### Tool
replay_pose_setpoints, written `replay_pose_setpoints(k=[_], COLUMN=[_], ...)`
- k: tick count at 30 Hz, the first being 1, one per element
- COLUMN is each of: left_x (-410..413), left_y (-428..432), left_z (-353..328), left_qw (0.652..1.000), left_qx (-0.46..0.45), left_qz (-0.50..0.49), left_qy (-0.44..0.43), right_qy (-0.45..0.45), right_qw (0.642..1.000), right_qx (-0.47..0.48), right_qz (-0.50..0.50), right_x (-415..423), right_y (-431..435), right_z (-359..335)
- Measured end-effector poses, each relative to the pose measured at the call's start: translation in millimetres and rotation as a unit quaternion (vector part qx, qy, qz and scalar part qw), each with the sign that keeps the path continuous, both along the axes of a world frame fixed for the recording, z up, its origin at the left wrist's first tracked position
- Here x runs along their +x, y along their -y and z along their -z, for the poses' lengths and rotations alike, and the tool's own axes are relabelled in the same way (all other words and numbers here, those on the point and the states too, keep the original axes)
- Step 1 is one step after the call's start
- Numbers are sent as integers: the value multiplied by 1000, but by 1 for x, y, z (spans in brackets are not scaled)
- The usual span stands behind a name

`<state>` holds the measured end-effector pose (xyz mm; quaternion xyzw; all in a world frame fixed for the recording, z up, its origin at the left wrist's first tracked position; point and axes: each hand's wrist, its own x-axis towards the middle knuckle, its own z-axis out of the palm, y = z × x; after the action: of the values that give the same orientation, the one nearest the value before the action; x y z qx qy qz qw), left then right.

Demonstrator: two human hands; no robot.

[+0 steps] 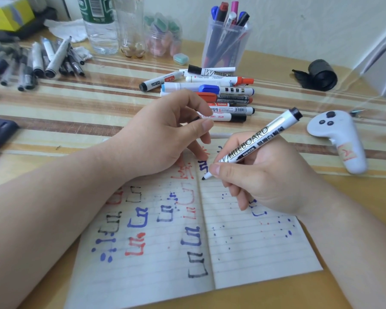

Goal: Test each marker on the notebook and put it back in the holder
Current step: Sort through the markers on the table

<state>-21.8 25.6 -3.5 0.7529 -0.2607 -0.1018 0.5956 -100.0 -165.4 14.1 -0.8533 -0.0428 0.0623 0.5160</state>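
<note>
Head view: right hand (pixel 265 175) grips the black marker (pixel 252 146) pen-fashion, nib down over the notebook (pixel 254 253) beside its centre fold; contact with the paper unclear. Left hand (pixel 161 139), apart from the right, rests on the notebook's left page and pinches a small dark cap (pixel 196 118), likely this marker's. Holder (pixel 226 41) stands well beyond the notebook's far edge, loose markers (pixel 221 94) between. Judgement: pick a bare line, press lightly, make a short stroke, left hand pinning the page.
</note>
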Motion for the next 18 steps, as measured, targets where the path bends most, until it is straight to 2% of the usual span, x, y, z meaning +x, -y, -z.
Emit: replay_pose_setpoints(k=[18], left_x=[-2], left_y=[0], left_z=[0], left_qw=[1000], left_qx=[7], left_qz=[-5], left_qy=[7], right_qy=[-5], right_qw=[999], right_qx=[-13], right_qz=[39], right_x=[0], right_y=[3], right_z=[-1])
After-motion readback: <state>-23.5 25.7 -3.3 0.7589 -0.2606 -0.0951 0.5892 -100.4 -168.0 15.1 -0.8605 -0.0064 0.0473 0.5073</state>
